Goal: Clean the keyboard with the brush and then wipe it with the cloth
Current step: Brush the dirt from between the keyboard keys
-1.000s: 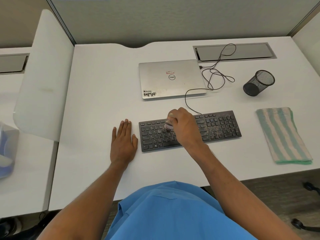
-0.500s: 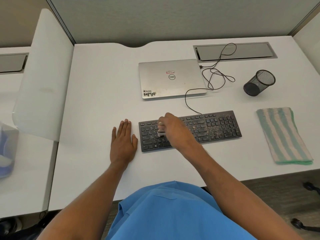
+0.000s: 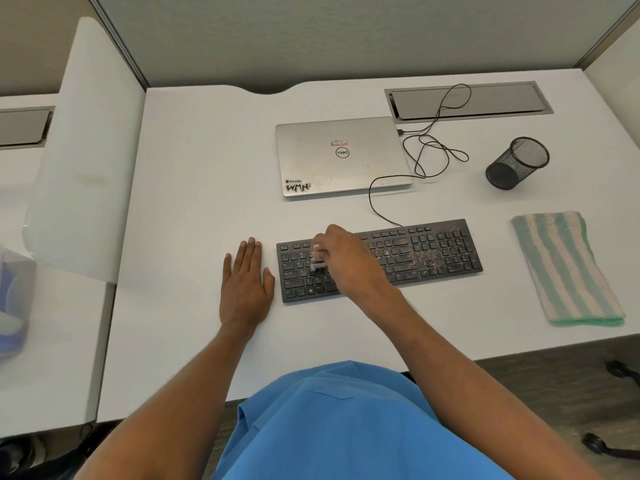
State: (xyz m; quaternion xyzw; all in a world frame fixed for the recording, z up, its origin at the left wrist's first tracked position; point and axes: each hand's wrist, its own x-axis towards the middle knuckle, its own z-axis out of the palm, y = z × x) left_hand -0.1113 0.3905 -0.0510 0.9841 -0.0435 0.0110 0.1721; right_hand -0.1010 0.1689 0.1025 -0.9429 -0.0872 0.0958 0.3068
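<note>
Brushing: my right hand, fingers curled round the brush, works the keyboard's left keys, mid-frame.
Left hand: flat, fingers straight, beside keyboard.
Next: I judge the crumbs right of centre need sweeping; the cloth waits at frame right.

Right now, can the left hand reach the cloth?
Probably not: the left hand lies flat left of the keyboard, the cloth lies past its right end, and the right arm crosses between.

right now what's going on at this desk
A person is brushing the keyboard. The right hand holds a small brush on the keys at the left part, while the left hand lies flat on the desk beside the keyboard's left end. Specks of dirt cover the right part. The cloth lies folded to the right, untouched.
</note>
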